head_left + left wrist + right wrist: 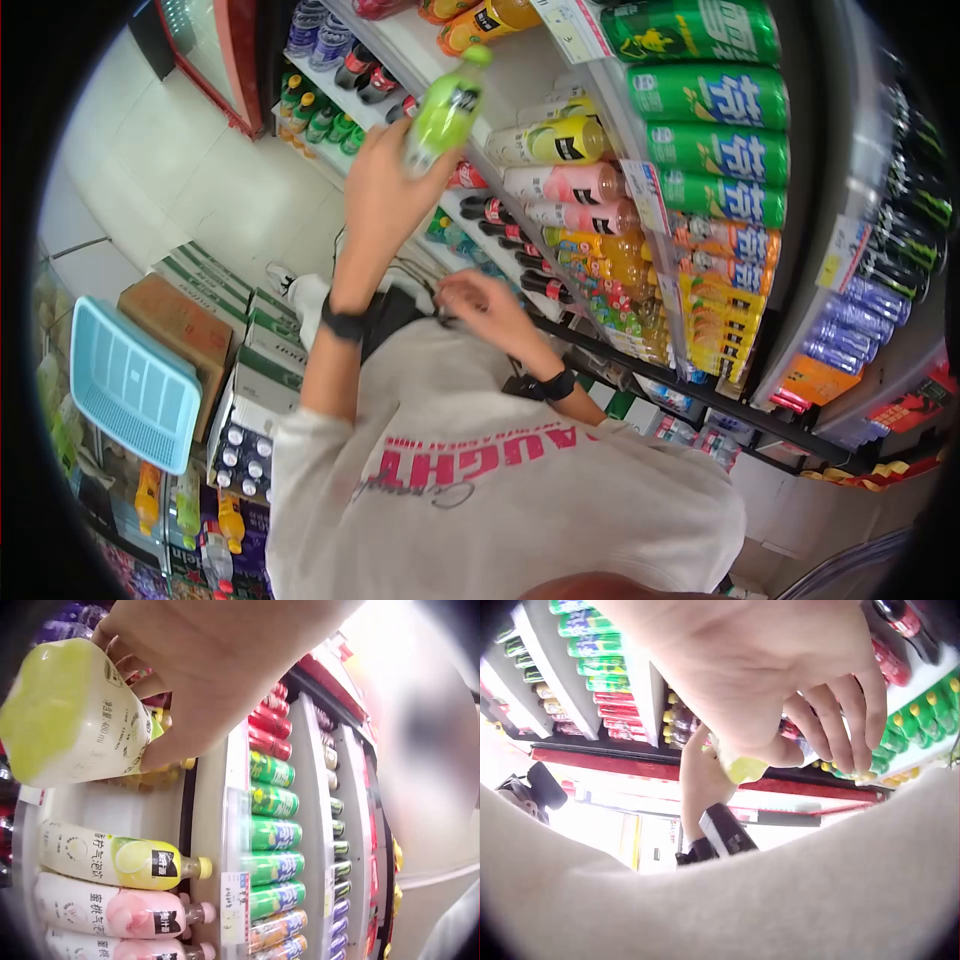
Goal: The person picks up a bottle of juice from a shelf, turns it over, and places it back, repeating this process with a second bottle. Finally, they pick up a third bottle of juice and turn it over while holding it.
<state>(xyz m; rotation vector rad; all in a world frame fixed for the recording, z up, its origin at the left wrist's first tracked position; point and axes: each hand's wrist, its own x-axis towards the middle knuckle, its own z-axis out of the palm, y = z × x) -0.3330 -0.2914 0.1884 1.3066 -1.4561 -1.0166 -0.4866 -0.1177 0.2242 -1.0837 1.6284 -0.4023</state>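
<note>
**Left hand (385,195) pinching a lime-green plastic drink bottle (445,120), right hand (488,308) loose**

So I'm watching this from miles away on three feeds. The left hand has the bottle between thumb and fingers, green cap angled up in the head view, with the base towards the left wrist cam. It's up by the white store shelf (510,75); can't tell from here if it's touching anything there. Close by lie a yellow-and-white lemon drink bottle (124,859) and pink-and-white peach drink bottles (124,907), with green metal cans (715,155) one shelf over.

My right wrist feed shows the other hand with fingers loosely bent and a bit spread, near the front of the light grey shirt (440,400). A light-blue plastic basket (130,385) sits off to the left, beside a brown cardboard box (175,320).
</note>
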